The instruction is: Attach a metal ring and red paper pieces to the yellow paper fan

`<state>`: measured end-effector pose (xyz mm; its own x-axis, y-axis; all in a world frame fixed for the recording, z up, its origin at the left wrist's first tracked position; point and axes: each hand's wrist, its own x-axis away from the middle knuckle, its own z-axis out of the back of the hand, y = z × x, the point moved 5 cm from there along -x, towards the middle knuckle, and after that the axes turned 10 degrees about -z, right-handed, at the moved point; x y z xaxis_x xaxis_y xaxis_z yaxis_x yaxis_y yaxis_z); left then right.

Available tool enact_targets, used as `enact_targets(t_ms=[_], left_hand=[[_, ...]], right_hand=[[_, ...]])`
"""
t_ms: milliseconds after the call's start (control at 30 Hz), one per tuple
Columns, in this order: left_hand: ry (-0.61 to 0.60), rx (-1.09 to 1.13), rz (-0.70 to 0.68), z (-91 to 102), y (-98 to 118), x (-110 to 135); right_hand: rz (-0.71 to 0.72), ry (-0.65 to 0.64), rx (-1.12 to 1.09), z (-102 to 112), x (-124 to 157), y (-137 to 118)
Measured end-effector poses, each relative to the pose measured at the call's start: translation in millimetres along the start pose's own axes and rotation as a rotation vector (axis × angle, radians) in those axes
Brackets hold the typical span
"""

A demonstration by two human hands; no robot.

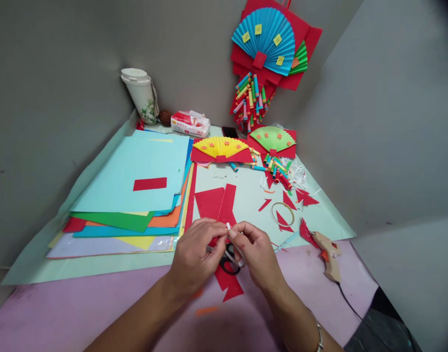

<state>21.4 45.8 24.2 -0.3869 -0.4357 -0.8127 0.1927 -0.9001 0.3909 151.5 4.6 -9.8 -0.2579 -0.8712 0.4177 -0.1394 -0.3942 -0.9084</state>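
Between my two hands is a narrow white strip [229,226], which looks like tape, pinched at the fingertips. My left hand [198,252] is closed, thumb and forefinger at the strip's near side. Also closed, my right hand [257,252] grips the strip from the right, and a pale curved band shows under its fingers. Black-handled scissors [228,270] lie just below the fingers, partly hidden. Red paper pieces [228,203] spread beyond and beneath the hands; one notched red piece [233,293] points toward me.
Left lies a stack of coloured paper [136,166]. Behind stand a yellow fan [221,146], a green fan [273,139], a white cup [141,98] and a tissue pack [190,123]. A glue gun [328,256] with a cord and a thin ring [282,214] lie right. A fan decoration [268,41] hangs above.
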Motion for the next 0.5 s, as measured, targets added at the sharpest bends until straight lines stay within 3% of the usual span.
enact_targets(t_ms=[500], left_hand=[[-0.003, 0.015, -0.041, -1.1, 0.1, 1.8]], right_hand=[[-0.020, 0.005, 0.009, -0.4, 0.0, 0.3]])
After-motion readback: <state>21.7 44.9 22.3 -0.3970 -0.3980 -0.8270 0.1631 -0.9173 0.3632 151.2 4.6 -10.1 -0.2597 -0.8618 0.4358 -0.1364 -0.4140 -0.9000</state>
